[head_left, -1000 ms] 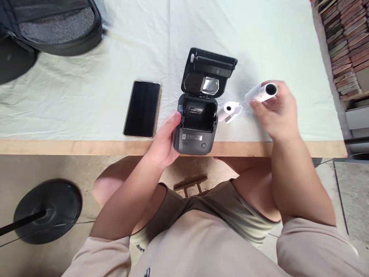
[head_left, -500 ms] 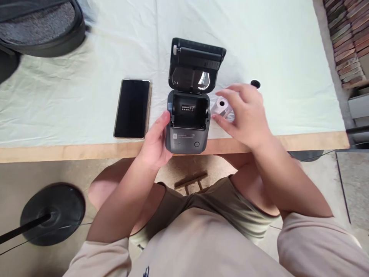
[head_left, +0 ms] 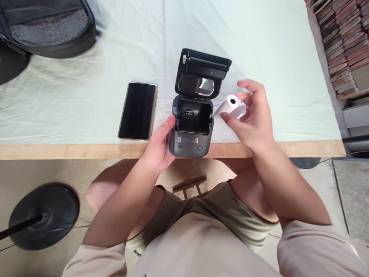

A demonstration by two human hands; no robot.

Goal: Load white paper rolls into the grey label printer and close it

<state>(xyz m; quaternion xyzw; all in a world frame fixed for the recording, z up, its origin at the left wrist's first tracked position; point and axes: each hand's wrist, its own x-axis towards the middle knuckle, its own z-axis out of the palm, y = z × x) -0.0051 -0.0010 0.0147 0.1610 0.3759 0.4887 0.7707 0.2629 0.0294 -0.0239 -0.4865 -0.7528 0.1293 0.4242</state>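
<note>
A small dark grey label printer (head_left: 191, 132) stands at the table's front edge with its lid (head_left: 203, 73) flipped up and its paper bay empty. My left hand (head_left: 160, 144) grips the printer's left side. My right hand (head_left: 253, 117) holds a white paper roll (head_left: 230, 106) just right of the printer, slightly above the table, with the roll's dark core facing up toward me.
A black phone (head_left: 137, 110) lies face up left of the printer on the pale green cloth (head_left: 86, 96). A dark bag (head_left: 46, 27) sits at the far left corner. Stacked bricks (head_left: 346, 42) line the right side. A round black stand base (head_left: 43, 215) rests on the floor.
My right hand set down the empty white tube, reached left to the paper roll beside the printer and picked it up. My left hand stayed on the printer.
</note>
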